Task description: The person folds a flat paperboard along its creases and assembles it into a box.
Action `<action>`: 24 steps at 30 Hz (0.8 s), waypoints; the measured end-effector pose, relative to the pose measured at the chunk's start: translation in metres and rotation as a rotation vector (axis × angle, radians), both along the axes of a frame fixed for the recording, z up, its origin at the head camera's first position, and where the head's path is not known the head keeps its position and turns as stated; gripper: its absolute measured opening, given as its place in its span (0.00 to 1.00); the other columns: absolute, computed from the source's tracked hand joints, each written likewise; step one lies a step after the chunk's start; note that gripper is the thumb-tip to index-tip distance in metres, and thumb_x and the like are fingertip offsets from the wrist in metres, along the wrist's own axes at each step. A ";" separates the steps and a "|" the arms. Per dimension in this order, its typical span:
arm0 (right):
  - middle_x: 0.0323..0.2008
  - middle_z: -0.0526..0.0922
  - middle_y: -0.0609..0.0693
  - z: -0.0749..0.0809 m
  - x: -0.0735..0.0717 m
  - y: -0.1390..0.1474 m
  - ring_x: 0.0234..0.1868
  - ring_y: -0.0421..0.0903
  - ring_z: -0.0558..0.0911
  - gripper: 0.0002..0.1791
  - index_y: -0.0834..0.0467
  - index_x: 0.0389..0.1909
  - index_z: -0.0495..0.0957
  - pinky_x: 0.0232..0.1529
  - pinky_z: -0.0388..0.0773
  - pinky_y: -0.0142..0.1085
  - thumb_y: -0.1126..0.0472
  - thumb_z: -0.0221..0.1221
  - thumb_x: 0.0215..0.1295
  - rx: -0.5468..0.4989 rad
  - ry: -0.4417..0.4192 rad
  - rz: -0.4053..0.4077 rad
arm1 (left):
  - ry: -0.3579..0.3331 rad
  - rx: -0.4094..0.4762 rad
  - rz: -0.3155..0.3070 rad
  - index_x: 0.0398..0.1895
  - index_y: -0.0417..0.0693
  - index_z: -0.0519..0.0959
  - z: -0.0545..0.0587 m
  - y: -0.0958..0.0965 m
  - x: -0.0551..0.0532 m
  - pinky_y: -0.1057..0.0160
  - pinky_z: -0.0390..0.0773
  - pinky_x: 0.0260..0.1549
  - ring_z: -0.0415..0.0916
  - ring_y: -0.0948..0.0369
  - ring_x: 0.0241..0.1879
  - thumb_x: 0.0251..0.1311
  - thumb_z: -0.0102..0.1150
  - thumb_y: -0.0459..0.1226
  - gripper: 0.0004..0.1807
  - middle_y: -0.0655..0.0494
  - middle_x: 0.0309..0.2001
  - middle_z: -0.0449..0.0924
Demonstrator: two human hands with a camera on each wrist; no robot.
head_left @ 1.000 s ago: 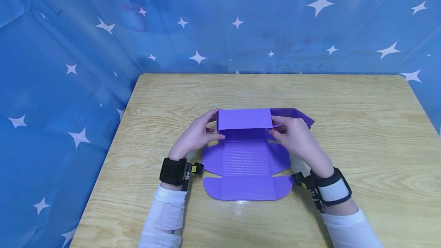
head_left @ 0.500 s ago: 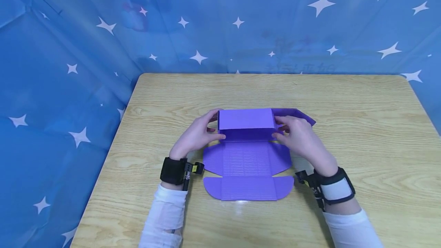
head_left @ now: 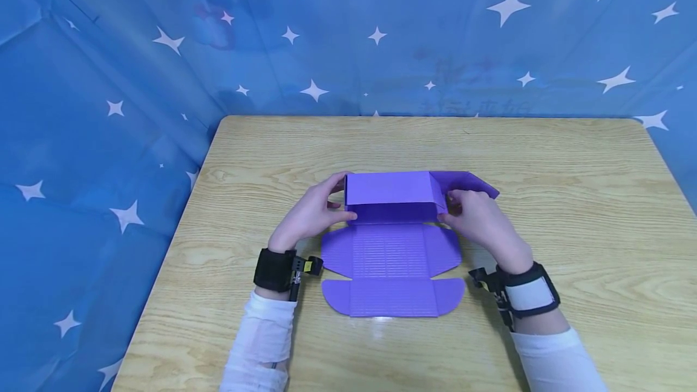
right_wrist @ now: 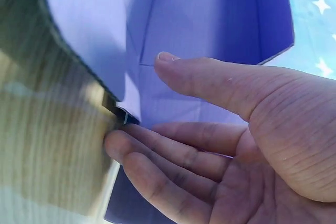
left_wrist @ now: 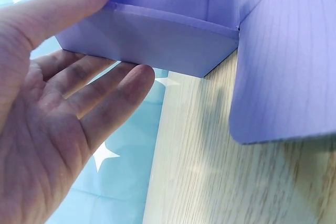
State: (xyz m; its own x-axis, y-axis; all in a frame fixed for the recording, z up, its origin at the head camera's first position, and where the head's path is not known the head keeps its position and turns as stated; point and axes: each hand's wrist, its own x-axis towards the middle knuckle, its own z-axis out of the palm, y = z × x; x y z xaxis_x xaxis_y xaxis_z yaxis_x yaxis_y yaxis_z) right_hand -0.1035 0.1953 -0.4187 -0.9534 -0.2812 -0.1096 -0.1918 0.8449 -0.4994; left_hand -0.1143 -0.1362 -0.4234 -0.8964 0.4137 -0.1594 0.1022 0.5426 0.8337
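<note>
A purple cardboard box (head_left: 389, 188), partly folded, lies on the table with its long lid panel (head_left: 389, 259) spread flat towards me. My left hand (head_left: 310, 213) holds the box's left end; in the left wrist view the thumb lies over the rim of the end wall (left_wrist: 157, 40) and the fingers are outside it. At the right end, my right hand (head_left: 483, 219) pinches near a small side flap (head_left: 438, 192) that slants down from the top panel. The right wrist view shows the thumb inside the box and curled fingers by a folded edge; the exact contact is partly hidden.
A longer purple flap (head_left: 471, 180) sticks out past the box's right end, behind my right hand. Rounded tabs (head_left: 449, 295) spread from the lid's near end. The wooden table (head_left: 588, 228) reaches a blue star-patterned cloth (head_left: 348, 35) at the back and left.
My right hand has shifted slightly right and downward, and the small side flap at that end now slants down into sight. My left hand keeps its hold, almost unmoved.
</note>
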 end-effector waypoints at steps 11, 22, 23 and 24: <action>0.36 0.91 0.64 -0.004 -0.002 -0.002 0.36 0.55 0.90 0.16 0.71 0.47 0.83 0.35 0.87 0.44 0.63 0.68 0.65 -0.038 -0.033 0.001 | 0.004 0.003 -0.003 0.81 0.52 0.60 0.000 0.001 -0.001 0.45 0.85 0.63 0.82 0.41 0.65 0.64 0.73 0.37 0.45 0.46 0.75 0.72; 0.38 0.91 0.63 0.010 0.004 -0.009 0.35 0.53 0.92 0.14 0.69 0.48 0.84 0.38 0.89 0.47 0.63 0.67 0.67 -0.129 -0.014 0.017 | 0.006 0.005 -0.007 0.82 0.50 0.58 -0.001 0.001 0.000 0.45 0.85 0.62 0.82 0.40 0.64 0.65 0.73 0.37 0.46 0.45 0.76 0.71; 0.38 0.92 0.62 0.010 0.004 -0.009 0.35 0.52 0.91 0.13 0.68 0.48 0.84 0.38 0.89 0.47 0.63 0.67 0.68 -0.129 -0.007 0.018 | 0.005 0.006 -0.007 0.83 0.50 0.58 -0.001 0.001 0.000 0.45 0.85 0.62 0.82 0.40 0.64 0.65 0.73 0.37 0.47 0.45 0.76 0.71; 0.37 0.92 0.62 0.010 0.004 -0.010 0.34 0.52 0.91 0.13 0.68 0.48 0.84 0.37 0.89 0.46 0.63 0.67 0.68 -0.131 -0.001 0.019 | 0.003 0.006 -0.007 0.83 0.50 0.58 -0.001 0.002 0.000 0.46 0.85 0.62 0.82 0.40 0.65 0.65 0.73 0.37 0.47 0.45 0.76 0.71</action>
